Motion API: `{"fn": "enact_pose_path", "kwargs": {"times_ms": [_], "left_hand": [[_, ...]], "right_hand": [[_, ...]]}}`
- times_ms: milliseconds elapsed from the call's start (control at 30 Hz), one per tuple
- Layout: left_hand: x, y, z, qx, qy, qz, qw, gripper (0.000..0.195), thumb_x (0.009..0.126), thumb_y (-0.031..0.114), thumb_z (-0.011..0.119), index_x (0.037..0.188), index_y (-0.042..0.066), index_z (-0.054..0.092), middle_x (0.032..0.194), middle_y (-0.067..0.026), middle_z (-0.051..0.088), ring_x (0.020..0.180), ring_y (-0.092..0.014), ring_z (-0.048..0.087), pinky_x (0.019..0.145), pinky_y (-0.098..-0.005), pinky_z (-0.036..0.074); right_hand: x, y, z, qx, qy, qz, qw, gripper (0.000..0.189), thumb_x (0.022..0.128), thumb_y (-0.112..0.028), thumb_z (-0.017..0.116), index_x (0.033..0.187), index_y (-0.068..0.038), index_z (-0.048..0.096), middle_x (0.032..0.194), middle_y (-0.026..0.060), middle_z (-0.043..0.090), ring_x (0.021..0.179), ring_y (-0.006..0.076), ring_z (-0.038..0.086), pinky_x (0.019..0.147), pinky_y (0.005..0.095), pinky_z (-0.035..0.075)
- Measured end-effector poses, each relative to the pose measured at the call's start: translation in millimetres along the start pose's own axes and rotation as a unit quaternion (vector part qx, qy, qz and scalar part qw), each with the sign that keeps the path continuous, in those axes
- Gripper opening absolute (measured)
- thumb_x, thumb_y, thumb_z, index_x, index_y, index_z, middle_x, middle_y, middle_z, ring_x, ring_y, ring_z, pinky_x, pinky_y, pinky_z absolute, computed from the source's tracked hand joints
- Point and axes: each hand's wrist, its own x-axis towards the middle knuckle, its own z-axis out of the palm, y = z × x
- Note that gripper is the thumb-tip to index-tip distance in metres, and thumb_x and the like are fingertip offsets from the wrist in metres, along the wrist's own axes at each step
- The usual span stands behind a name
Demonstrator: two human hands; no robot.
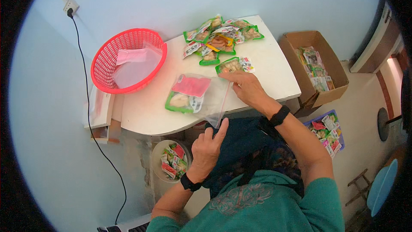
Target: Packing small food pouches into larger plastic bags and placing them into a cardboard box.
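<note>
A clear zip-top plastic bag (214, 98) lies on the white table (145, 116), its pink-lined mouth towards me and a little over the table's edge. Inside it are a pink packet (191, 85) and a green-edged food packet (180, 100). My left hand (209, 151) is at the bag's near corner, index finger extended and the other fingers curled; whether it pinches the film is unclear. My right hand (249, 88) reaches over the bag's far corner, fingertips at a green-edged food packet (230, 66); its grip cannot be made out. Behind lies a pile of similar packets (219, 40).
A red plastic basket (128, 88) holding clear bags and pink packets stands at the table's left. Right of the table is a cardboard box (331, 95) of packets, with a blue crate (341, 141) below. A round tub (156, 164) of packets stands beneath the table's front left. A black cable (91, 125) hangs along the wall.
</note>
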Motion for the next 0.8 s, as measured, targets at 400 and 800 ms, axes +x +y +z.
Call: {"fn": "enact_pose_path", "kwargs": {"times_ms": [400,800], "left_hand": [[18.6,-14.5,-42.2,0.081,-0.006,0.017,0.997,0.011,0.083,0.011,0.060,0.094,0.007,0.058,0.076,-0.0060,0.048,0.065,-0.021,0.054,0.054,-0.0324,0.046],[54.3,-45.5,-157.0,-0.109,0.086,-0.034,0.990,0.023,0.081,0.014,0.073,0.093,0.001,0.058,0.095,-0.0162,0.062,0.080,-0.033,0.064,0.062,-0.0365,0.052]], "right_hand": [[-0.1,-2.0,-8.3,0.023,0.042,-0.050,0.998,0.015,0.080,-0.004,0.066,0.096,-0.003,0.069,0.090,0.0149,0.067,0.085,0.0320,0.064,0.075,0.0383,0.052],[15.3,-76.1,-92.0,0.053,0.068,-0.135,0.987,0.005,0.081,-0.007,0.060,0.083,-0.003,0.062,0.076,0.0158,0.060,0.076,0.0350,0.061,0.068,0.0423,0.049]]}}
